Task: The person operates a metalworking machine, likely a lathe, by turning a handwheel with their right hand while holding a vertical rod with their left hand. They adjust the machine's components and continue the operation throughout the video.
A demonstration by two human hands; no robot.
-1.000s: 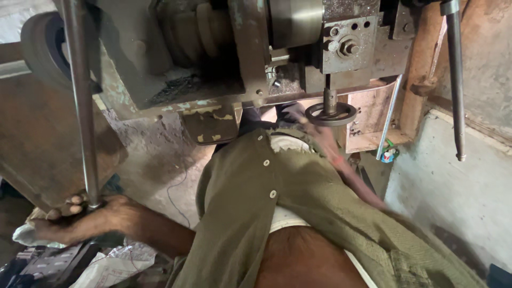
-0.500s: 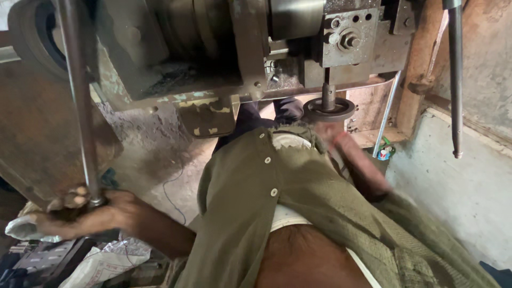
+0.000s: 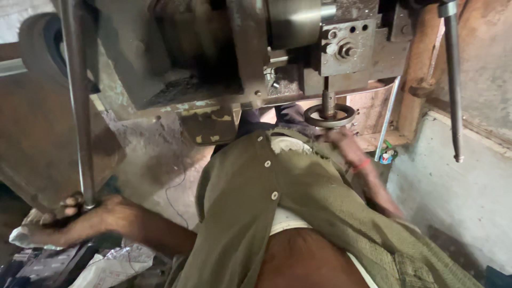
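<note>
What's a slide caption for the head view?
Left hand grips a steel rod; right hand at the machine's handwheel.

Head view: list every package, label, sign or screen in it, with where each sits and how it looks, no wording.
Crumpled white plastic bag: bottom left, below the left hand, faint dark print.
Small printed container: on the floor right of the handwheel, beside the right hand, blue, red and green; shape unclear.
No signs or screens show.

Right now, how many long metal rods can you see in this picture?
2. One long metal rod stands at the far left, gripped low by the left hand. The other rod hangs at the far right, untouched. More may be hidden behind the machine.
</note>
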